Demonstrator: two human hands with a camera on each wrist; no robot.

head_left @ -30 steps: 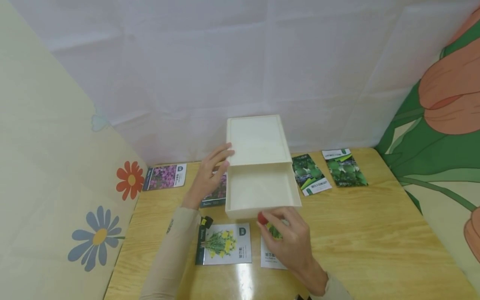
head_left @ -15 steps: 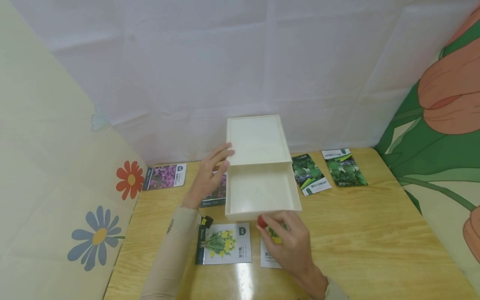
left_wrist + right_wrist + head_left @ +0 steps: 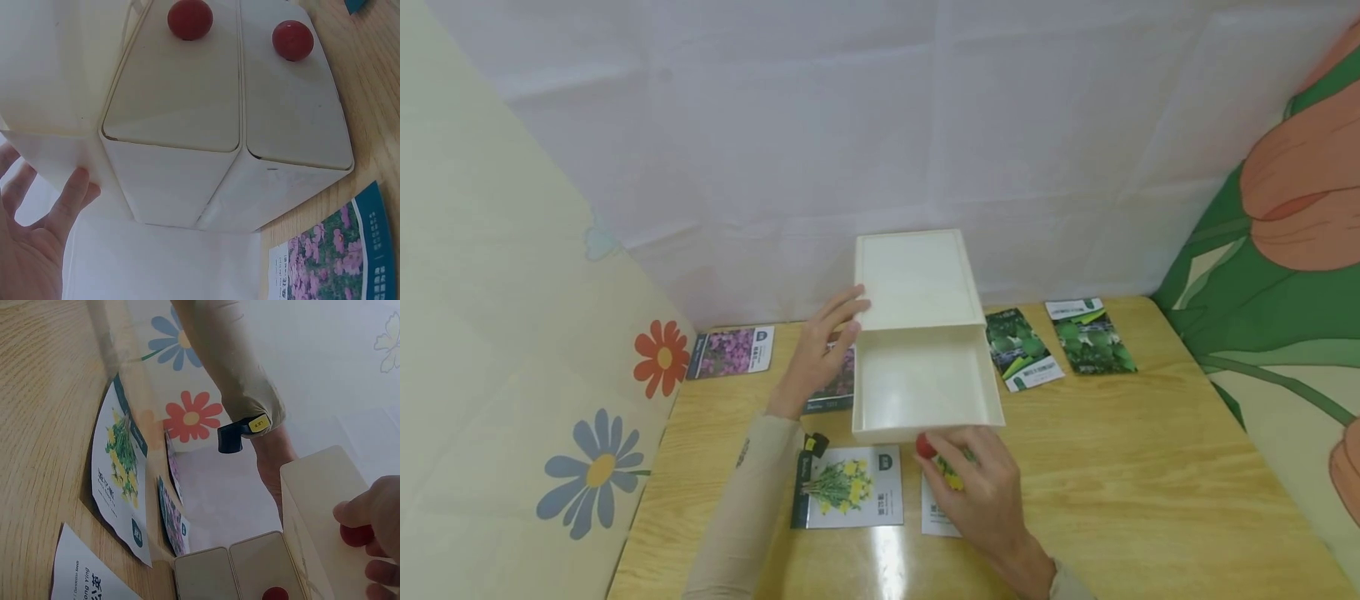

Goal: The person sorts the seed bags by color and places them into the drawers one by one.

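A white drawer unit (image 3: 917, 279) stands at the back of the table, its top drawer (image 3: 874, 434) pulled out with a bare interior. My right hand (image 3: 981, 492) pinches that drawer's round red knob (image 3: 926, 445) between thumb and fingers, as the right wrist view also shows. Against the unit's left side rests my left hand (image 3: 816, 354), fingers extended, with fingertips at the top's edge. Below the pulled-out drawer, the left wrist view shows a middle drawer (image 3: 178, 94) and a bottom drawer (image 3: 294, 112), both closed, each with a red knob.
Two packets with yellow flowers, a left one (image 3: 850, 487) and a right one (image 3: 938, 517), lie in front of the unit. Pink-flower packets (image 3: 730, 352) lie on the left. Two green-leaf packets (image 3: 1021, 348) lie on the right. A white cloth (image 3: 775, 167) hangs behind.
The top drawer has come slightly farther out toward me, and my right hand has moved with its knob. My left hand stays on the unit's side.
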